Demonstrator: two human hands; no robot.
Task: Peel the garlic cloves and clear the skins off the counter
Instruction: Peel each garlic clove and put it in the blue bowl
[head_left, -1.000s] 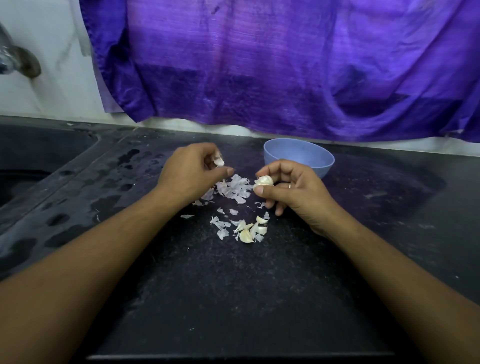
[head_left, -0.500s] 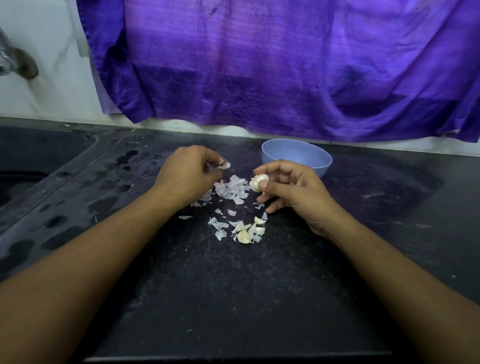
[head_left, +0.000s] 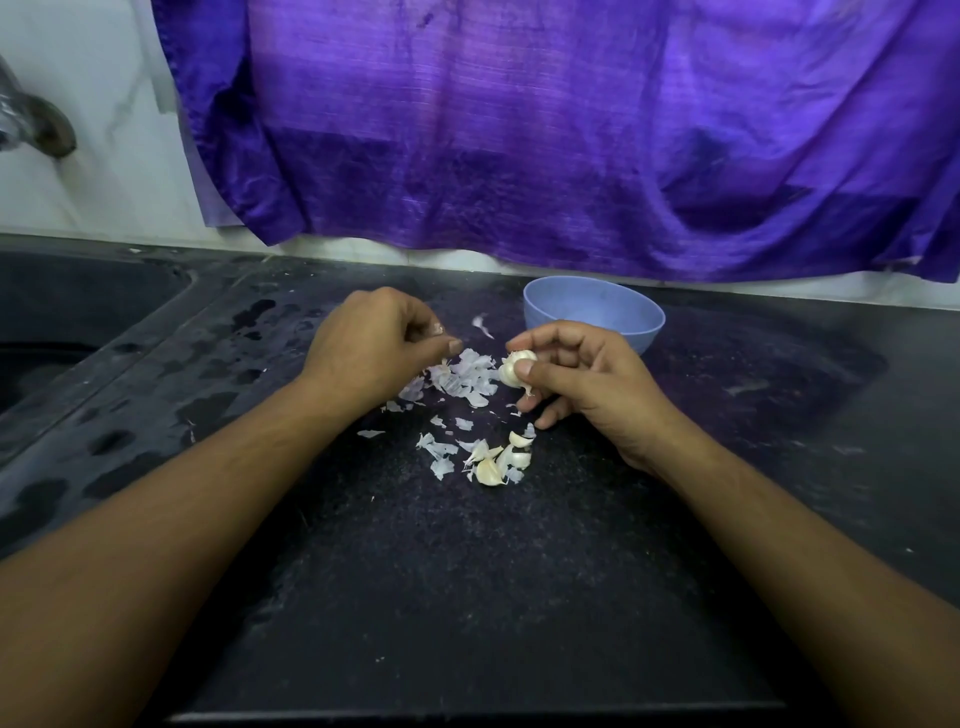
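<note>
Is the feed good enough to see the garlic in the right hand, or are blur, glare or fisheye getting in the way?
Head view: dim, soft light, with no glare on the garlic in the right hand, which looks sharp. Head view: a dull sheen on the wet patches of the counter at left. Head view: the edges bow and the forearms are stretched. Head view: one skin flake looks smeared.

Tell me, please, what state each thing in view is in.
left hand, fingers curled; contents unclear.
right hand, gripping the garlic piece.
garlic piece, held above the counter, partly skinned.
garlic cloves, loose on the counter.
garlic skins, scattered, uncleared.
blue bowl, upright, nothing visible inside.
</note>
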